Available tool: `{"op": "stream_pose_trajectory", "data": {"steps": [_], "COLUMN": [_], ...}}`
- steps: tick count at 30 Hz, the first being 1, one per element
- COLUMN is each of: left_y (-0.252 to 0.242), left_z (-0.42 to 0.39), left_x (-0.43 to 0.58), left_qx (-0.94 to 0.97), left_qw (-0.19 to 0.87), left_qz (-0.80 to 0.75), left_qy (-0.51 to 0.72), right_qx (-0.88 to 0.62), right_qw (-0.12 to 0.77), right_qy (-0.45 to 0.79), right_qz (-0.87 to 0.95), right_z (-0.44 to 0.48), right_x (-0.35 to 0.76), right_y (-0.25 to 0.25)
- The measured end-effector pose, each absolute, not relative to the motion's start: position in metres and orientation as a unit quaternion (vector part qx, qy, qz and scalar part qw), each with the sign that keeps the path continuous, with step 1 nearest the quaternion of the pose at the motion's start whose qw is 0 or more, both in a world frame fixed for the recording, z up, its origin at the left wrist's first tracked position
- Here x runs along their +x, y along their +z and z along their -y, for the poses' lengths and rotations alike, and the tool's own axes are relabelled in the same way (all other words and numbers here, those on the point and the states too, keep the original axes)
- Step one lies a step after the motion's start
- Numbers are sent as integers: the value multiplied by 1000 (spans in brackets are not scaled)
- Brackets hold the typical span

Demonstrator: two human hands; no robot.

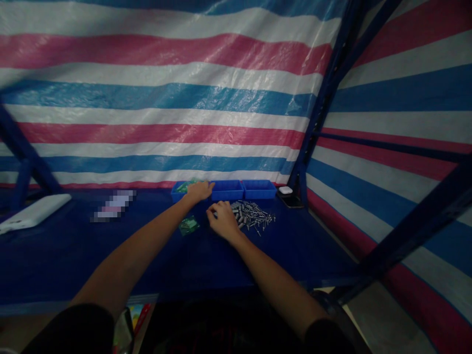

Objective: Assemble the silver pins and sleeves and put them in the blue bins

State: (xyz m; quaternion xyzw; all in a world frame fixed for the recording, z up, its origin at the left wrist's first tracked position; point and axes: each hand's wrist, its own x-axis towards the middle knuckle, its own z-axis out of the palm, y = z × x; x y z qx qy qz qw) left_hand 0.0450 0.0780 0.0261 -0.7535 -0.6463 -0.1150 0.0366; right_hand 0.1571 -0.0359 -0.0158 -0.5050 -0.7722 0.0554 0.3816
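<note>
The main reference is the loose heap of small grey metal cylinders and thin silver pins [254, 216], which rests directly on the dark blue flat worktable [191, 275]. All positions below are given from this heap, as seen by the person.

The right hand [223, 219] is at the heap's left edge, back uppermost, covering part of it. Its fingers are bent toward the table surface; whether they grip a part cannot be told.

The left hand [200, 191] is behind and to the left of the heap, over the blue rectangular plastic left bin [177, 197]. Its fingers are partly hidden; their spacing and any held item cannot be told. Green-tinted clear plastic packets [183, 187] lie in this bin, beside the hand.

A flat green-and-clear plastic bag with small contents [189, 225] lies on the table to the left of the heap, between the forearms.

Two matching bins, the blue plastic middle bin [227, 196] and the blue plastic right bin [260, 194], stand in a row directly behind the heap. To the heap's right and rear, a small white rounded case [285, 190] sits beside a black flat rectangular device [294, 202].
</note>
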Motion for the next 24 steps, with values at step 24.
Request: {"op": "stream_pose_trajectory", "data": {"steps": [24], "left_y": [-12], "left_z": [-18], "left_x": [-15], "left_qx": [-728], "left_qw": [-215], "left_qz": [543], "left_qy": [-359], "right_qx": [-476], "right_qw": [417], "right_qy": [115], "right_qz": [766], "right_z": [22], "right_x": [134], "right_y": [-23]}}
